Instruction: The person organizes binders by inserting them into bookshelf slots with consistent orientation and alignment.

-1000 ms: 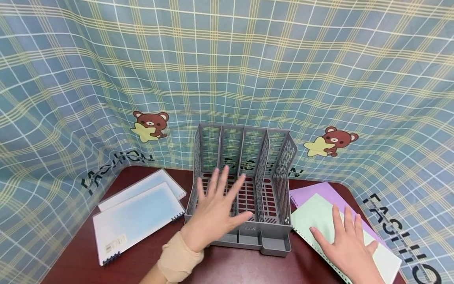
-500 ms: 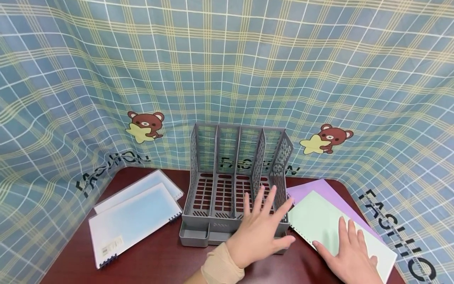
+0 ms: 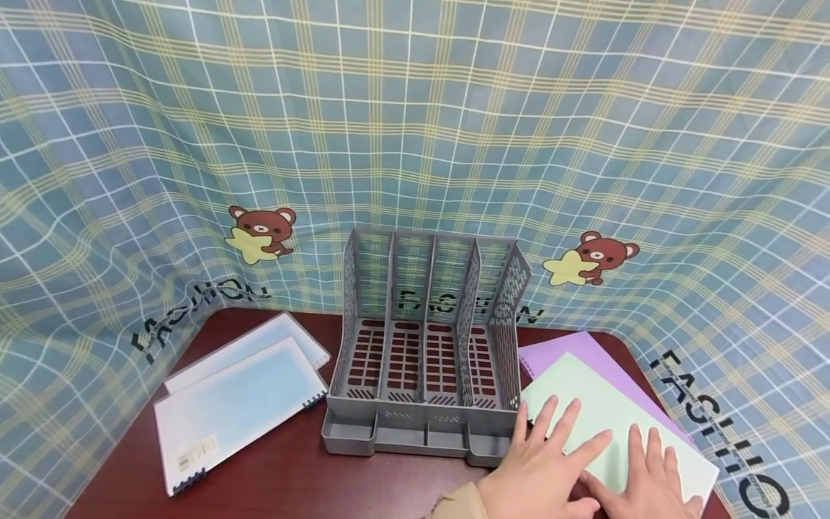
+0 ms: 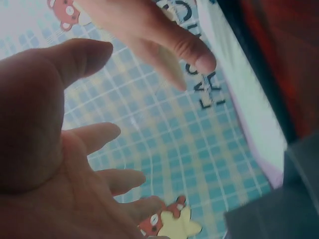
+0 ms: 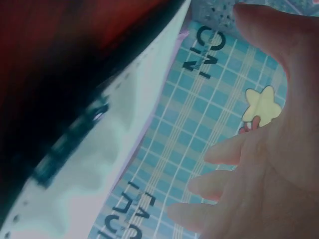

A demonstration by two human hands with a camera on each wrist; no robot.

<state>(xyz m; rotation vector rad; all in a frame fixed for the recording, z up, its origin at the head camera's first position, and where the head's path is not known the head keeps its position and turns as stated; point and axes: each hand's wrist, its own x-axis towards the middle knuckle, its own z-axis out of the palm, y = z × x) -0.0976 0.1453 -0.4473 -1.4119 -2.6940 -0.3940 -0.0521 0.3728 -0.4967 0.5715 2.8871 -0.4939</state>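
A pale green spiral notebook [image 3: 583, 404] lies on the right side of the table, partly over a purple notebook [image 3: 564, 349]. My left hand [image 3: 547, 465] is over the green notebook's bound edge, fingers spread. Close beside it, my right hand [image 3: 651, 479] hovers over the same notebook's lower part, its fingers extended. The right wrist view has the green notebook [image 5: 94, 164] apart from the right hand [image 5: 264, 159]. Both hands hold nothing. In the left wrist view, the left hand's fingers [image 4: 119, 181] are straight and the other hand shows above.
A grey file organizer [image 3: 421, 414] with upright dividers and small front trays stands mid-table. Two blue-and-white spiral notebooks overlap on the left, the front one [image 3: 240, 404] over the rear one [image 3: 272, 331]. A plaid curtain [image 3: 415, 144] hangs behind the dark red table [image 3: 272, 476].
My left hand has moved right, from in front of the organizer to the green notebook's edge beside my right hand. My right hand has lowered slightly. The notebooks and organizer stay put.
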